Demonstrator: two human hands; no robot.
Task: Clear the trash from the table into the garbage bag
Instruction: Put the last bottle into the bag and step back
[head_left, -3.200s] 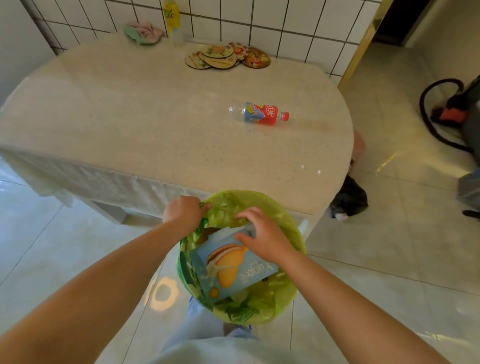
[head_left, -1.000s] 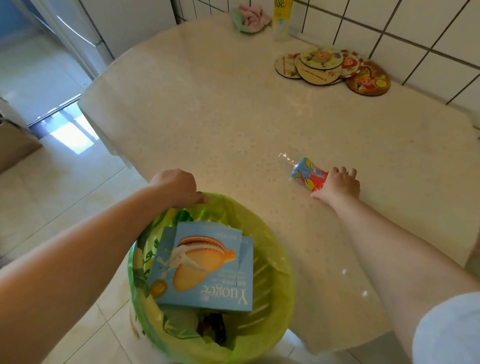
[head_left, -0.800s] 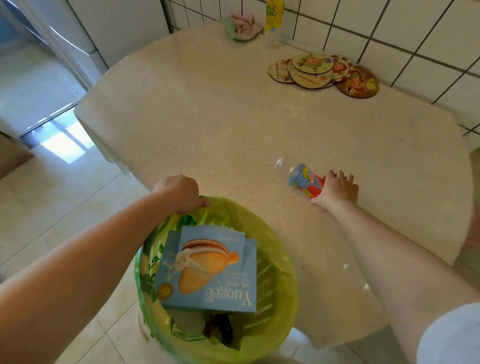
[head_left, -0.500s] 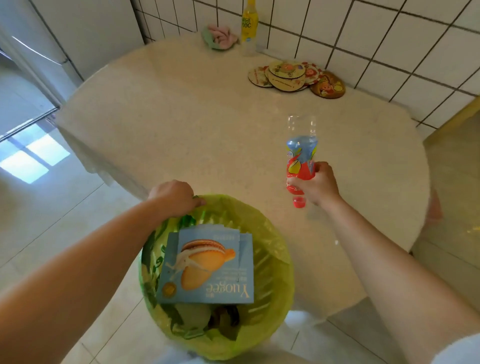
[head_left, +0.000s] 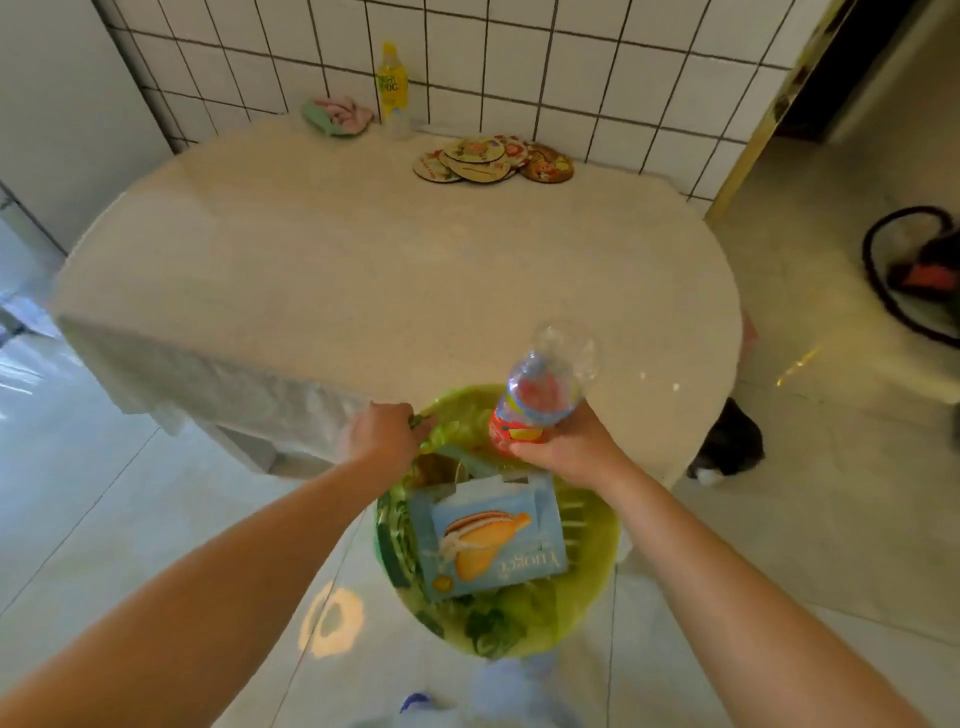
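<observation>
Item: empty plastic bottle (head_left: 540, 389), gripped cap-end down in my right hand (head_left: 563, 447), fingers wrapped round its label, poised over the garbage bag (head_left: 592, 540). My left hand (head_left: 382, 436) pinches the rim open. Below the fingers: blue box (head_left: 493, 540). Step, I judge: drop-in; next, release. Desk (head_left: 363, 270) beyond.

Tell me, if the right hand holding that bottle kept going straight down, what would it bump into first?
Probably the blue snack box lying on top inside the green garbage bag; the right hand with the bottle hangs just above it, though depth is unclear.
</observation>
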